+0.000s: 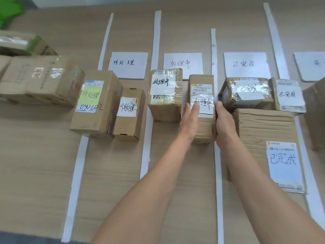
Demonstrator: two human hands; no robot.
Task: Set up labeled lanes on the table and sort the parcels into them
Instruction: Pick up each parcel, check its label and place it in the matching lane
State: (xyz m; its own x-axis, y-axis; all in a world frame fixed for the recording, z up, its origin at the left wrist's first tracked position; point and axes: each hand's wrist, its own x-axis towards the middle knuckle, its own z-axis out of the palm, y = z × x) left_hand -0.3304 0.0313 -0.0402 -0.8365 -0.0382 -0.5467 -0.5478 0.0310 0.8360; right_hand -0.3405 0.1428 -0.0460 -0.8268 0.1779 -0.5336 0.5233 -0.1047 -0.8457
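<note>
A narrow cardboard parcel [202, 95] with a handwritten white label stands in the second lane. My left hand [189, 120] lies flat against its left side, thumb on the top. My right hand [224, 124] presses its right side with straight fingers. Beside it on the left sits another taped parcel [164, 92] of the same lane. White tape strips [215, 71] divide the table, and paper lane labels [128, 65] lie at the far end of each lane. The first lane holds two parcels [95, 103]. The third lane holds three parcels, the nearest a flat one [267, 131].
A pile of unsorted boxes [40, 80] sits at the left of the table. Part of another box [316, 113] shows at the right edge, below a fourth paper label [311, 65]. A green object [8, 9] lies at the far left corner.
</note>
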